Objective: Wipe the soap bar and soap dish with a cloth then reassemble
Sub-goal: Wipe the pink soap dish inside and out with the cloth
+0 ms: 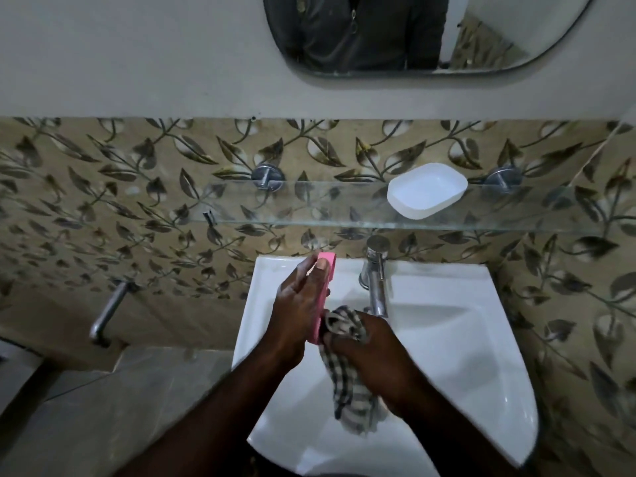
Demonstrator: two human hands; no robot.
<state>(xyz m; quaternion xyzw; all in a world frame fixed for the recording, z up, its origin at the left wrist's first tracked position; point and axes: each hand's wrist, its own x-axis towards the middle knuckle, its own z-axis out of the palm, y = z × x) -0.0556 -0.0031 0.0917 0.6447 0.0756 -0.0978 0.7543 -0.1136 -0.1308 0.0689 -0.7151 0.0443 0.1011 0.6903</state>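
Observation:
A flat pink piece (pixel 323 297), either the soap bar or a part of the soap dish, is held edge-on above the white sink (pixel 464 332) by my left hand (pixel 299 315), thumb on its top end. My right hand (pixel 375 359) grips a black-and-white checked cloth (pixel 347 373) and presses a bunched part of it against the lower end of the pink piece. The rest of the cloth hangs into the basin. A white soap dish tray (pixel 426 191) sits empty on the glass shelf (pixel 309 204) above the sink, at the right.
A chrome tap (pixel 377 273) stands at the back of the sink, just right of my hands. A metal pipe (pixel 106 315) juts from the wall on the left. Leaf-patterned tiles cover the wall, and a mirror (pixel 430 32) hangs above the shelf.

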